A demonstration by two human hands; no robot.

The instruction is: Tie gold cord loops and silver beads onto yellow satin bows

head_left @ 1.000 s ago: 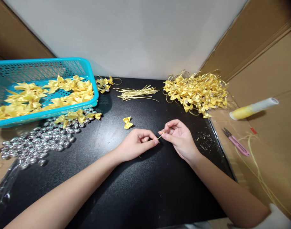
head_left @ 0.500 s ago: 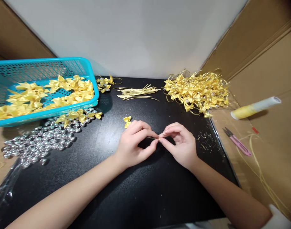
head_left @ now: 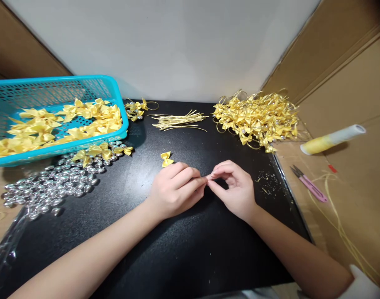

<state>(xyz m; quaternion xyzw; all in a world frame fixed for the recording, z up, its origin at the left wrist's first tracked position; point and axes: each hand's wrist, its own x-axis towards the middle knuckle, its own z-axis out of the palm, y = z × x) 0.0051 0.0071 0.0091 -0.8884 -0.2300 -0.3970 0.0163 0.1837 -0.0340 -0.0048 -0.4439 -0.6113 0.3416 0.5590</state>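
Observation:
My left hand (head_left: 176,189) and my right hand (head_left: 236,191) meet fingertip to fingertip over the middle of the black tabletop (head_left: 183,257). Both are closed in a pinch on a thin gold cord, which their fingers now hide almost wholly. Just behind my left knuckles lies one yellow ribbon bow (head_left: 166,158). Farther back, a bundle of cut gold cords (head_left: 179,120) rests on the table.
At left stands a turquoise basket (head_left: 123,104) of yellow bows, with silver beads (head_left: 53,187) spread before it. A heap of finished bow loops (head_left: 258,118) sits back right. Pink thread snips (head_left: 311,185), a yellow-and-white tube (head_left: 333,140) and loose cord (head_left: 339,224) lie on the right.
The fingers of my left hand have rolled forward and curled closer together, covering the bit of cord that showed between them. My right hand has hardly moved.

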